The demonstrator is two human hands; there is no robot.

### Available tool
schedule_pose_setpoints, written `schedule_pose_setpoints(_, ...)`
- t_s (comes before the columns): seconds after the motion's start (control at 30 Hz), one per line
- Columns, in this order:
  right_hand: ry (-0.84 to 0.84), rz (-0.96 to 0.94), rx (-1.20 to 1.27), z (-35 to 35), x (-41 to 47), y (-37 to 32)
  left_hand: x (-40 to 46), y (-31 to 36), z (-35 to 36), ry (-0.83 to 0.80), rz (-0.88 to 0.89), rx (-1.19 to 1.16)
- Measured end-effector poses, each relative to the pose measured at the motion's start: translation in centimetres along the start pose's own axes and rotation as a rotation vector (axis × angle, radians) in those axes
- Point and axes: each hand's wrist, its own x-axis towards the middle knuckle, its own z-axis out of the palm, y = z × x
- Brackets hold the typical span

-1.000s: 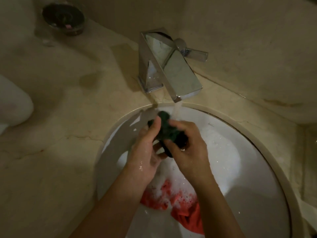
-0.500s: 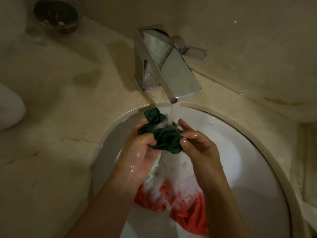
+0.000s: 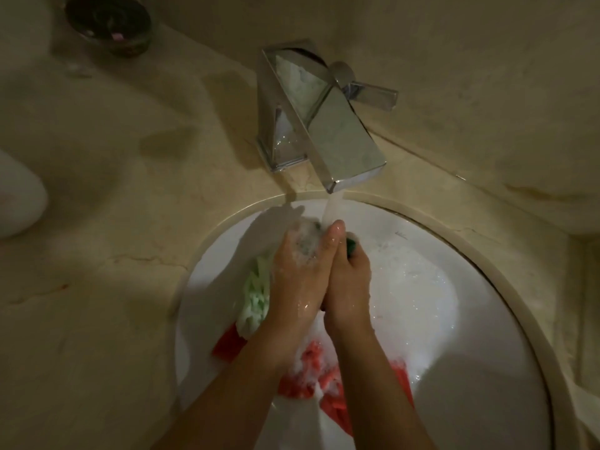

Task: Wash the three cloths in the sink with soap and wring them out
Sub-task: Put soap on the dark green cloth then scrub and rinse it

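My left hand [image 3: 300, 274] and my right hand [image 3: 349, 280] press together around a dark green cloth [image 3: 350, 246] under the running water. Only a small green edge shows beside my right thumb; foam covers the rest. A pale green cloth [image 3: 256, 297] lies in the white sink [image 3: 487, 368] to the left of my left wrist. Below my forearms a red cloth [image 3: 310, 378] sits in suds.
A chrome faucet [image 3: 324, 125] pours water onto my fingertips, its lever [image 3: 373, 94] pointing right. A dark round dish [image 3: 108, 21] stands at the back left of the beige stone counter [image 3: 97, 222]. A white object [image 3: 19, 196] sits at the left edge.
The green cloth was spread between my fingers and easy to see; now both hands have closed palm to palm over it beneath the water stream, and foam covers it.
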Motion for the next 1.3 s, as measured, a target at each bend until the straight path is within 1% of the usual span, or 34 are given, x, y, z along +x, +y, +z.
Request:
schedule_pose_setpoints(0.03, -0.03, 0.041, 0.018, 0.2, 0.1, -0.2, 0.3, 0.0, 0.1, 0.02, 0.001, 0.023)
schedule_pose_setpoints(0.07, -0.022, 0.051, 0.028, 0.5, 0.4, 0.2, 0.6, -0.1, 0.2, 0.028, 0.004, 0.03)
schedule_pose_setpoints(0.13, -0.03, 0.032, 0.152, 0.8, 0.7, 0.1, 1.2, -0.2, 0.5, 0.057, 0.0, 0.033)
schedule_pose_setpoints(0.17, -0.083, 0.004, 0.139, 0.8, 1.0, 0.1, 1.5, -0.3, 0.5, 0.097, -0.028, 0.005)
schedule_pose_setpoints(0.2, -0.082, -0.042, 0.104, 0.7, 1.2, 0.2, 1.8, -0.4, 0.6, 0.136, -0.084, -0.069)
schedule_pose_setpoints(0.23, 0.001, -0.031, 0.053, 0.9, 1.3, 0.1, 2.0, -0.5, 0.7, 0.15, -0.166, -0.166)
schedule_pose_setpoints(0.27, 0.074, -0.042, 0.001, 0.9, 1.4, 0.1, 1.9, -0.4, 0.7, 0.139, -0.259, -0.25)
schedule_pose_setpoints(0.3, 0.093, 0.005, -0.005, 0.7, 1.3, -0.2, 1.7, -0.3, 0.5, 0.097, -0.335, -0.323)
schedule_pose_setpoints(0.33, 0.112, 0.001, 0.004, 0.4, 1.2, -0.5, 1.2, -0.2, 0.3, 0.032, -0.381, -0.399)
schedule_pose_setpoints(0.37, 0.14, -0.036, 0.008, -0.1, 1.1, -0.7, 0.7, -0.2, 0.1, -0.032, -0.389, -0.465)
schedule_pose_setpoints(0.43, 0.164, -0.165, 0.003, -0.9, 1.0, -1.0, 0.0, -0.2, -0.7, -0.117, -0.347, -0.532)
schedule_pose_setpoints(0.5, 0.126, -0.391, -0.083, -1.8, 0.7, -0.7, 0.0, -0.4, -1.6, -0.153, -0.336, -0.576)
schedule_pose_setpoints(0.57, 0.081, -0.629, -0.19, -2.9, 0.0, -0.1, 0.2, -0.8, -2.4, -0.212, -0.382, -0.632)
schedule_pose_setpoints(0.6, 0.056, -0.684, -0.165, -3.3, -0.4, 0.3, 0.3, -1.0, -2.8, -0.237, -0.414, -0.667)
schedule_pose_setpoints(0.63, 0.019, -0.65, -0.076, -3.6, -0.9, 0.4, 0.5, -1.1, -3.2, -0.258, -0.445, -0.703)
schedule_pose_setpoints(0.67, -0.022, -0.543, 0.08, -3.7, -1.5, 0.1, 0.6, -1.1, -3.6, -0.272, -0.476, -0.732)
schedule_pose_setpoints(0.73, -0.098, -0.261, 0.425, -3.5, -1.9, -0.6, 0.6, -1.3, -3.9, -0.301, -0.494, -0.763)
schedule_pose_setpoints(0.77, -0.093, -0.166, 0.501, -3.3, -1.8, -0.8, 0.5, -1.4, -3.8, -0.311, -0.477, -0.767)
schedule_pose_setpoints(0.8, -0.063, -0.118, 0.507, -3.0, -1.4, -0.8, 0.2, -1.4, -3.6, -0.321, -0.443, -0.77)
schedule_pose_setpoints(0.83, -0.025, -0.112, 0.469, -2.5, -1.1, -0.7, 0.0, -1.3, -3.2, -0.312, -0.402, -0.763)
schedule_pose_setpoints(0.9, 0.037, -0.168, 0.262, -1.3, -0.8, -0.2, -0.3, -1.0, -2.3, -0.245, -0.301, -0.74)
schedule_pose_setpoints(0.93, 0.05, -0.169, 0.197, -0.8, -0.8, 0.3, -0.3, -0.7, -1.9, -0.197, -0.242, -0.7)
schedule_pose_setpoints(1.0, 0.078, -0.05, 0.239, -0.2, -1.0, 0.5, -0.2, -0.3, -1.2, -0.104, -0.085, -0.518)
schedule_pose_setpoints(1.07, 0.051, 0.089, 0.399, -0.2, -1.1, 0.1, 0.0, 0.1, -0.8, -0.077, 0.048, -0.278)
schedule_pose_setpoints(1.13, -0.008, 0.14, 0.462, -0.2, -1.3, -0.1, -0.1, 0.2, -0.8, -0.082, 0.11, -0.191)
schedule_pose_setpoints(1.2, -0.034, 0.17, 0.477, 0.0, -1.3, -0.2, -0.1, -0.5, -0.7, -0.055, 0.115, -0.124)
schedule_pose_setpoints(1.27, -0.05, 0.156, 0.406, 0.3, -1.2, -0.5, 0.0, -1.6, -0.6, -0.009, 0.083, -0.066)
schedule_pose_setpoints(1.3, -0.068, 0.111, 0.329, 0.3, -0.9, -0.6, -0.1, -2.0, -0.6, 0.024, 0.066, -0.024)
